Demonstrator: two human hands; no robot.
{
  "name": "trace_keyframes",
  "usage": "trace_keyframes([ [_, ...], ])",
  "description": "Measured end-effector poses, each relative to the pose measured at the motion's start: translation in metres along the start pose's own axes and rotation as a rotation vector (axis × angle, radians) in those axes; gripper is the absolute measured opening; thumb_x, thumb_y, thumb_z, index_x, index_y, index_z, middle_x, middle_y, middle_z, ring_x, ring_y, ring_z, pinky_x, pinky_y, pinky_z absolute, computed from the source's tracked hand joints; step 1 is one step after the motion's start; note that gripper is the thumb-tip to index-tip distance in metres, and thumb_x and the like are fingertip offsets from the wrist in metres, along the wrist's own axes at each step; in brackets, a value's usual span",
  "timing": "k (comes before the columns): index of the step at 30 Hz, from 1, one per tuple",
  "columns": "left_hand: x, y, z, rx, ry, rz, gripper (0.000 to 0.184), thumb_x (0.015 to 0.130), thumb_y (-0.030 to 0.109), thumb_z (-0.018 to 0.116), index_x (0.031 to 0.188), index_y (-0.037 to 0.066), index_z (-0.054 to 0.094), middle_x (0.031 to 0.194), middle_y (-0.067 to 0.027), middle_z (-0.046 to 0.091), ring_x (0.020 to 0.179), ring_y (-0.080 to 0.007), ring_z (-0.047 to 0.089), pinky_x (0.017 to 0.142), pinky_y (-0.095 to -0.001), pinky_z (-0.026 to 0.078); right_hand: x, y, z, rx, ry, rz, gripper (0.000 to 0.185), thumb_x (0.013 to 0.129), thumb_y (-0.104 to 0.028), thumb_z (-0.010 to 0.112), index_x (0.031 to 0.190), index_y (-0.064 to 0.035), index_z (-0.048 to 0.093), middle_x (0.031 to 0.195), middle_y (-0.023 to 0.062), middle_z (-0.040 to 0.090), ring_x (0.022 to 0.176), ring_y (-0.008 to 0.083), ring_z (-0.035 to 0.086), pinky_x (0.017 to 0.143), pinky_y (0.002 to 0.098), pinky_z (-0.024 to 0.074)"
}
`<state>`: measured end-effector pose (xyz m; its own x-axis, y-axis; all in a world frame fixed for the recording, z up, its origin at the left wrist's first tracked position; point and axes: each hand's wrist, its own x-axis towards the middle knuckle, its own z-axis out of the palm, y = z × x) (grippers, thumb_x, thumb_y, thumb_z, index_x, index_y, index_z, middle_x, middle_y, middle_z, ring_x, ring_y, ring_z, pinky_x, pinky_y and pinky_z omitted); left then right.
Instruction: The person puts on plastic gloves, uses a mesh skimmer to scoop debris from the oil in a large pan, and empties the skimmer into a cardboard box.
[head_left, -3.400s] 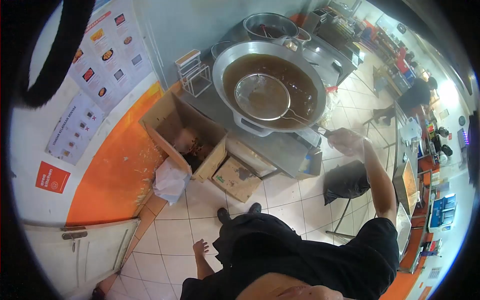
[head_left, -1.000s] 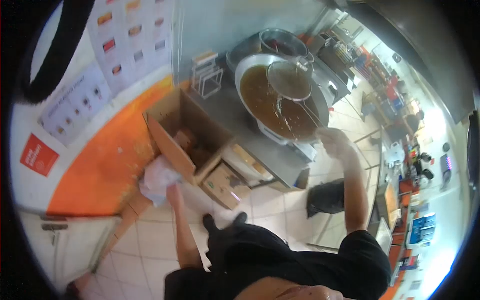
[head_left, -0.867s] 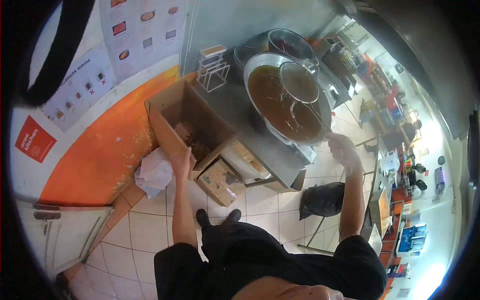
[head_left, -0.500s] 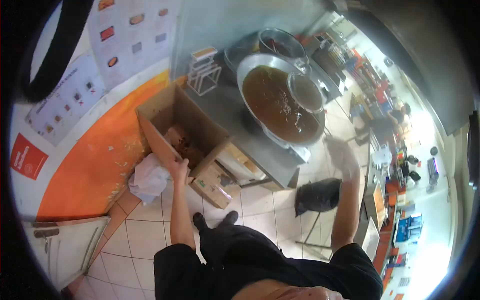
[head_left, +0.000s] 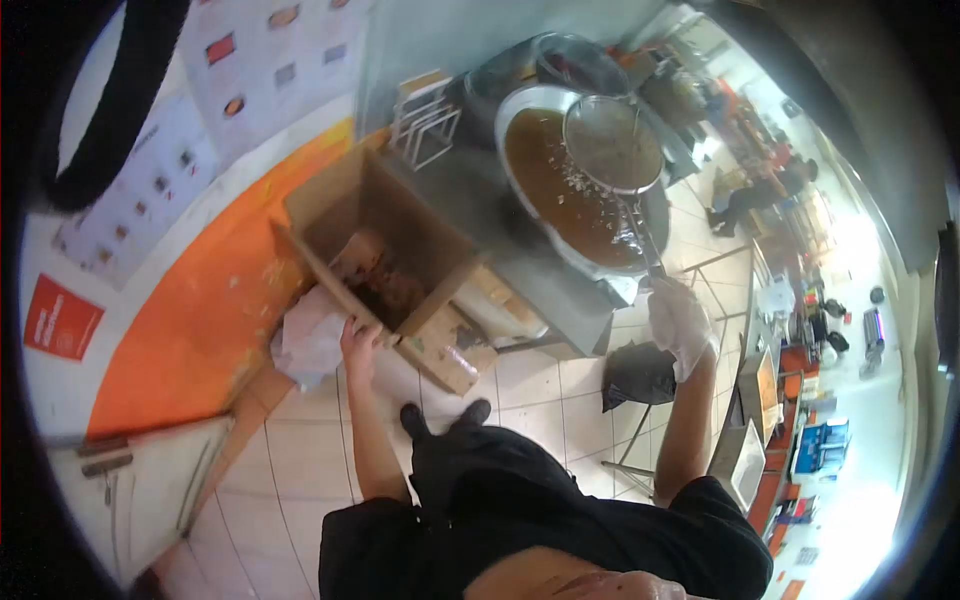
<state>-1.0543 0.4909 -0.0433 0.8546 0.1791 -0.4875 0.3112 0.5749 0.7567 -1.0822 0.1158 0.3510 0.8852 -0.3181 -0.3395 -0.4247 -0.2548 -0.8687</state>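
My right hand [head_left: 682, 325], in a pale glove, is closed round the handle of a round wire-mesh skimmer [head_left: 612, 145]. The skimmer's mesh is over the far right part of a wide metal pan [head_left: 508, 112]. Brown liquid [head_left: 545, 150] fills the pan, with a patch of pale bubbles or bits near the skimmer. At the lower left, my left hand [head_left: 362, 350] grips the near edge of an open cardboard box [head_left: 315, 255]. Inside the box, brownish crumpled material [head_left: 375, 270] shows, too blurred to name.
A white wire rack [head_left: 425, 125] stands left of the pan, with another pan [head_left: 580, 62] behind it. A white bag [head_left: 305, 335] is beside the box. On the tiled floor is a black bag [head_left: 640, 375]. Farther right, a person in dark clothing [head_left: 760, 192] bends forward.
The skimmer has moved up and away from me over the pan, and its handle now shows. Pale bubbles or bits have spread on the liquid. My left hand stays at the box edge.
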Motion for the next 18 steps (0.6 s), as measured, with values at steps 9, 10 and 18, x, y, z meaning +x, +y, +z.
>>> trace_keyframes([
  [9, 0.011, -0.017, -0.018, -0.094, -0.129, 0.005, 0.049, 0.076, 0.006, 0.063, 0.123, -0.001, 0.051, 0.107, -0.0073, 0.061, 0.092, -0.0169, 0.060, 0.081, -0.0267, 0.047, 0.038, 0.051, 0.195, -0.580, -0.287, -0.127, 0.022, 0.079, -0.018, 0.055, 0.081, 0.0026, 0.063, 0.063, 0.0134, 0.058, 0.049, 0.0209, 0.056, 0.047, 0.0361, 0.0429],
  [10, 0.011, -0.013, -0.016, -0.062, -0.147, 0.013, 0.050, 0.076, 0.005, 0.063, 0.124, -0.001, 0.050, 0.108, -0.0072, 0.061, 0.093, -0.0169, 0.060, 0.081, -0.0270, 0.048, 0.062, 0.066, 0.217, -0.700, -0.357, -0.146, 0.021, 0.077, -0.015, 0.054, 0.078, 0.0038, 0.063, 0.068, 0.0176, 0.061, 0.055, 0.0255, 0.060, 0.052, 0.0395, 0.0448],
  [18, 0.008, -0.017, -0.003, -0.097, -0.094, 0.087, 0.035, 0.070, 0.002, 0.063, 0.103, -0.003, 0.055, 0.087, -0.0059, 0.059, 0.077, -0.0161, 0.059, 0.067, -0.0272, 0.049, 0.179, 0.196, 0.358, -1.614, -0.731, -0.877, 0.019, 0.068, -0.017, 0.060, 0.079, -0.0053, 0.071, 0.095, 0.0145, 0.066, 0.094, 0.0293, 0.062, 0.081, 0.0356, 0.0496],
])
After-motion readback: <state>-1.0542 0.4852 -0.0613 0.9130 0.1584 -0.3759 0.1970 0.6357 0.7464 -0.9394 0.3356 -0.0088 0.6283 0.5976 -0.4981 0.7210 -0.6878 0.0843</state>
